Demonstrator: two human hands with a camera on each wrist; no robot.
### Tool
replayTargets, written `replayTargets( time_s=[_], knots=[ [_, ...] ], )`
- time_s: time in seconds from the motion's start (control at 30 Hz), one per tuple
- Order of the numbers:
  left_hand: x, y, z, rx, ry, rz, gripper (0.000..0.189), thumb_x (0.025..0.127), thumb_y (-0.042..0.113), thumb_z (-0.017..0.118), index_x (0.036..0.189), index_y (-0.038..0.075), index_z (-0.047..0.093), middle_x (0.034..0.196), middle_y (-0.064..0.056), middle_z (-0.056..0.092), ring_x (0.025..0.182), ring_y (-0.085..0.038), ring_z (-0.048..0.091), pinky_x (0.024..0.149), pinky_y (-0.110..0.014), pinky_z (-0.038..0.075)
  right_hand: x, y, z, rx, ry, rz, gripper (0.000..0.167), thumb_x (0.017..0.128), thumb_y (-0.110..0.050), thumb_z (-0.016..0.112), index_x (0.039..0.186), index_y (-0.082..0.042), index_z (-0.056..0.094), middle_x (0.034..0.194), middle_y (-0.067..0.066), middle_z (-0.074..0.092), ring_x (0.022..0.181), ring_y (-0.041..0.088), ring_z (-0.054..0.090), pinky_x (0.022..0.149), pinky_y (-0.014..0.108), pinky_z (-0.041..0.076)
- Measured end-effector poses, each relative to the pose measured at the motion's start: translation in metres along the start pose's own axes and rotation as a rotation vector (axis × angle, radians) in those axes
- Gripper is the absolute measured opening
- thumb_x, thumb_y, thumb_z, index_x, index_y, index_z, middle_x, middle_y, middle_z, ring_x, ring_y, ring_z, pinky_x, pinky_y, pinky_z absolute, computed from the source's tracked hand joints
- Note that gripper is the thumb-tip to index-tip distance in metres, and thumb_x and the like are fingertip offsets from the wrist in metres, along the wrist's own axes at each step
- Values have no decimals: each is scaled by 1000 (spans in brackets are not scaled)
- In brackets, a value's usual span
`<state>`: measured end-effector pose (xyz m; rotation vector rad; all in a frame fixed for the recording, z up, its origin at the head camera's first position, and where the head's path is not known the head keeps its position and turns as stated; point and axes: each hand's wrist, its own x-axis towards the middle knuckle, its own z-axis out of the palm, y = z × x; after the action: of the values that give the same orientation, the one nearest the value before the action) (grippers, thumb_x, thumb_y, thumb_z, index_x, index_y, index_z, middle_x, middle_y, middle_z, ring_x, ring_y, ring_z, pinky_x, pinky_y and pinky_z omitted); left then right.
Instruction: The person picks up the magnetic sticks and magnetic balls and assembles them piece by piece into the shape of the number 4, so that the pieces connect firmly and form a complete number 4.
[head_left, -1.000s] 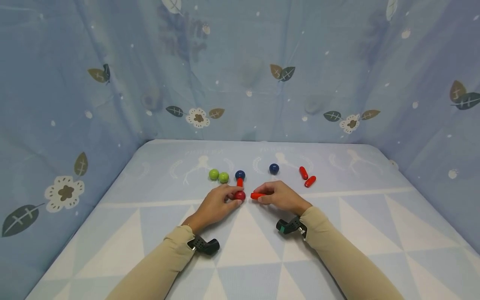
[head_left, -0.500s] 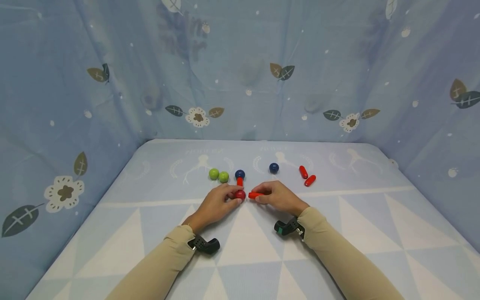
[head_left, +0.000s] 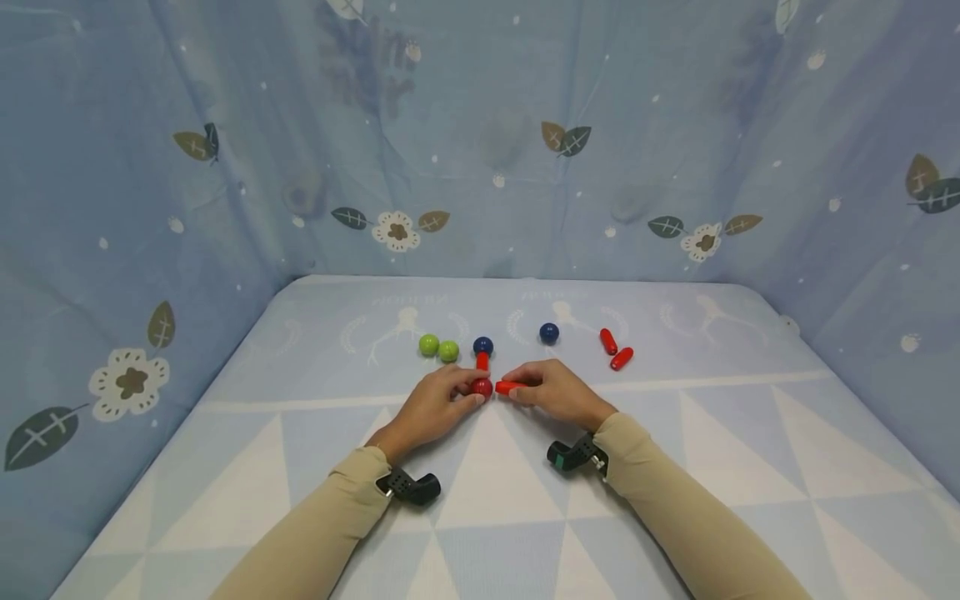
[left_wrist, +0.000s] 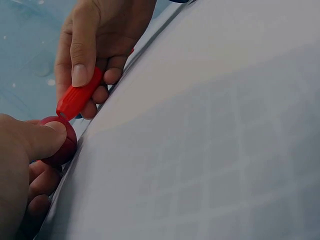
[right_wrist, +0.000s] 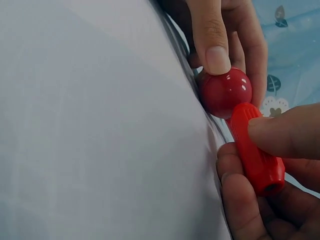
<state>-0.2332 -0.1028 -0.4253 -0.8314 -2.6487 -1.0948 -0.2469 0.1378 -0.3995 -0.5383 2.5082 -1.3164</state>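
Note:
My left hand (head_left: 429, 408) holds a glossy dark red ball (head_left: 482, 389) just above the table's middle, thumb on its near side. From the ball's far side a short red rod (head_left: 482, 361) runs to a dark blue ball (head_left: 483, 345). My right hand (head_left: 558, 393) pinches another red rod (right_wrist: 252, 150) between thumb and fingers, its length pointing left at the red ball. In the right wrist view this ribbed rod has a hole in its near end. Its other end is right at the red ball's surface in both wrist views.
Two green balls (head_left: 438, 347) sit left of the joined blue ball. A second blue ball (head_left: 549, 333) lies behind my right hand, with two loose red rods (head_left: 615, 350) further right. Patterned fabric (head_left: 495, 167) hangs behind and beside the cloth-covered table (head_left: 510, 475).
My right hand has shifted slightly left, bringing its red rod closer to the red ball. The left hand keeps its hold on the ball in nearly the same place.

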Motion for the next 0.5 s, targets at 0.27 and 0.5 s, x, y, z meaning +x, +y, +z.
replayTargets(
  time_s=[0.27,0.5],
  knots=[
    [-1,0,0,-4,2,-10,37,92,19,74,128,12,69,103,2,64,87,-12,60,79,-33,48,1,1,3,11,3,-1,24,93,-18,71,117,-14,74,103,-2,70,92,18,58,78,32,47],
    [1,-3,1,14,-5,2,38,93,20,73,130,13,67,106,1,64,89,-12,60,80,-33,48,1,0,2,3,7,6,23,94,-18,71,116,-16,74,100,-2,70,89,19,58,76,33,48]
  ],
)
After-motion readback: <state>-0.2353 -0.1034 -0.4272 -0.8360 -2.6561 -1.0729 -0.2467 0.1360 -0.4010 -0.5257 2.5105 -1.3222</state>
